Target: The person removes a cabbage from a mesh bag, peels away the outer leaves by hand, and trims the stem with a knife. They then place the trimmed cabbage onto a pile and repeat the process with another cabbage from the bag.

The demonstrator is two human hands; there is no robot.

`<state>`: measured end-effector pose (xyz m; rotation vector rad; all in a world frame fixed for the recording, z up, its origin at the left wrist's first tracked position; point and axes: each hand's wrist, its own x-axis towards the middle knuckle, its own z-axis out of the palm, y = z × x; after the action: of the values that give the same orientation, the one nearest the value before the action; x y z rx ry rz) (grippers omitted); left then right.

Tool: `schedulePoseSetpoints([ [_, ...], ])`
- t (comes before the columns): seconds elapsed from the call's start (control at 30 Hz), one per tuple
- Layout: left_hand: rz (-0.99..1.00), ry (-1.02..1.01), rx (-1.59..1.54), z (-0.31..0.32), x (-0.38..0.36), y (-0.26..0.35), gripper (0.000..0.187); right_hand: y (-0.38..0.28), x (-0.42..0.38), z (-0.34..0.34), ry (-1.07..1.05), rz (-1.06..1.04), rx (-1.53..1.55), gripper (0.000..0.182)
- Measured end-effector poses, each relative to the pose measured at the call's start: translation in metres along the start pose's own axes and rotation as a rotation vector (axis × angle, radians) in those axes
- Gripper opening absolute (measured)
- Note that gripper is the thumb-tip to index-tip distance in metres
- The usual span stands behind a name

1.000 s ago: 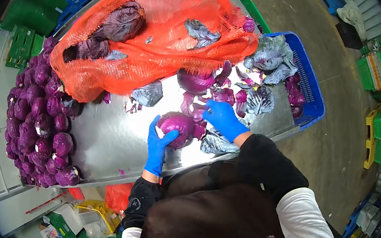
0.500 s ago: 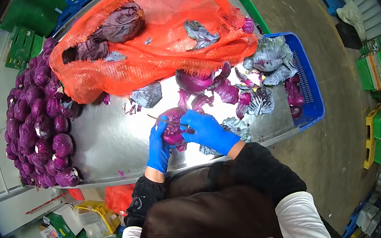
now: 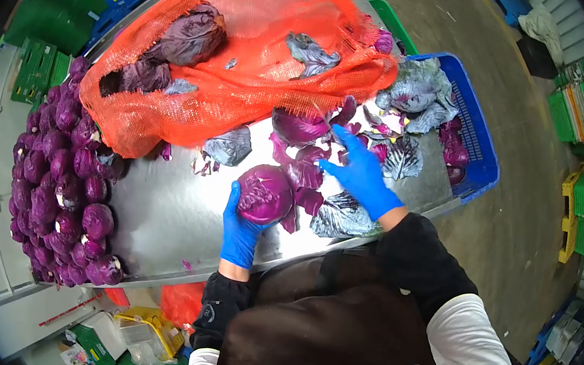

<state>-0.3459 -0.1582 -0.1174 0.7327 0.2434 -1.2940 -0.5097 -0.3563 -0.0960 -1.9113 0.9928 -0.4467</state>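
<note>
Purple cabbage (image 3: pixel 266 194), round (rather glossy)

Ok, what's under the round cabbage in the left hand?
The left hand holds the round cabbage from its lower left, and a purple leaf pokes out at its lower right. What's directly underneath is covered, so I can't tell.

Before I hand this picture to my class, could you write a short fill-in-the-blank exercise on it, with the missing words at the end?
1. The left hand holds a round purple head of ____.
2. The right hand wears a ____ glove.
3. Seen in the picture, the cabbage pile stands at the ____ end of the metal table.

Missing words, in order: cabbage; blue; left.
</note>
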Motion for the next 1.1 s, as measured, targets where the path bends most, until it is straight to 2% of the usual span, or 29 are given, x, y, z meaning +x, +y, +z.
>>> schedulePoseSetpoints([
  [0.03,-0.008,0.001,0.006,0.005,-0.003,-0.005,0.067,-0.009,-0.007,0.009,-0.140,0.063,0.236,0.095],
  [0.07,0.052,-0.006,-0.002,0.010,-0.004,-0.009,0.064,-0.027,-0.016,0.009,-0.255,0.058,0.200,0.100],
  [0.1,0.110,-0.013,-0.008,0.014,-0.004,-0.012,0.061,-0.031,-0.026,0.026,-0.145,-0.033,0.185,0.089],
  [0.17,0.139,0.013,0.016,0.015,-0.008,-0.016,0.058,-0.021,-0.024,0.038,-0.179,-0.086,0.181,0.061],
  [0.2,0.181,0.044,0.079,0.014,-0.010,-0.016,0.059,-0.022,-0.022,0.035,-0.173,-0.090,0.185,0.061],
  [0.27,0.230,0.049,0.108,0.009,-0.015,-0.013,0.059,-0.020,-0.015,0.020,-0.191,-0.075,0.115,0.035],
  [0.3,0.226,0.043,0.118,0.003,-0.017,-0.012,0.059,-0.010,-0.008,0.015,-0.180,-0.074,0.120,0.035],
  [0.37,0.169,-0.039,-0.200,-0.010,-0.018,-0.011,0.061,0.015,0.010,0.007,-0.096,-0.071,0.016,0.026],
  [0.4,0.101,-0.197,-0.260,-0.009,-0.019,-0.010,0.062,0.014,0.011,0.004,-0.096,-0.071,0.018,0.026],
  [0.43,0.102,-0.197,-0.259,-0.008,-0.021,-0.010,0.062,0.012,0.012,0.001,-0.157,-0.017,-0.141,0.031],
  [0.47,0.142,-0.105,-0.199,-0.005,-0.021,-0.011,0.062,0.008,0.015,-0.003,-0.215,0.032,-0.304,0.036],
  [0.5,0.180,-0.013,-0.142,0.000,-0.020,-0.013,0.061,0.001,0.012,-0.002,-0.214,0.027,-0.307,0.036],
  [0.57,0.215,-0.003,-0.078,0.002,-0.016,-0.016,0.065,-0.021,-0.002,0.007,-0.035,-0.052,0.503,0.061],
  [0.63,0.237,0.010,0.001,0.005,-0.014,-0.014,0.068,-0.066,-0.023,-0.015,-0.193,-0.102,0.354,0.089],
  [0.67,0.248,-0.003,0.072,0.007,-0.015,-0.013,0.068,-0.072,-0.028,-0.007,-0.198,-0.279,0.414,0.099],
  [0.7,0.258,-0.016,0.143,0.007,-0.015,-0.012,0.068,-0.071,-0.033,0.009,-0.091,-0.366,0.274,0.083],
  [0.77,0.261,0.006,0.132,0.000,-0.016,-0.013,0.070,-0.051,-0.030,0.022,-0.333,-0.146,0.440,0.053],
  [0.8,0.275,0.031,0.112,-0.007,-0.015,-0.013,0.071,-0.046,-0.025,0.015,-0.160,-0.171,0.499,0.023],
  [0.83,0.279,0.033,0.110,-0.017,-0.016,-0.012,0.071,-0.031,-0.014,0.013,-0.049,-0.032,0.521,0.018],
  [0.87,0.239,-0.221,-0.056,-0.031,-0.017,-0.009,0.073,-0.014,-0.005,0.003,0.065,0.005,0.512,0.013],
  [0.9,0.196,-0.474,-0.225,-0.038,-0.019,-0.008,0.075,0.009,0.007,-0.006,0.122,0.053,0.294,0.012],
  [0.93,0.175,-0.332,-0.363,-0.033,-0.021,-0.007,0.077,-0.001,0.007,-0.023,0.102,0.079,0.279,0.017],
  [0.97,0.180,-0.334,-0.367,-0.026,-0.021,-0.006,0.077,-0.015,0.007,-0.037,0.080,0.101,0.262,0.022],
  [1.03,0.285,0.048,-0.005,-0.008,-0.024,-0.007,0.077,-0.038,-0.003,-0.006,0.126,-0.375,0.427,0.038],
  [1.1,0.290,0.009,0.113,0.002,-0.017,-0.008,0.076,-0.082,-0.026,0.006,0.039,-0.613,0.189,0.052],
])
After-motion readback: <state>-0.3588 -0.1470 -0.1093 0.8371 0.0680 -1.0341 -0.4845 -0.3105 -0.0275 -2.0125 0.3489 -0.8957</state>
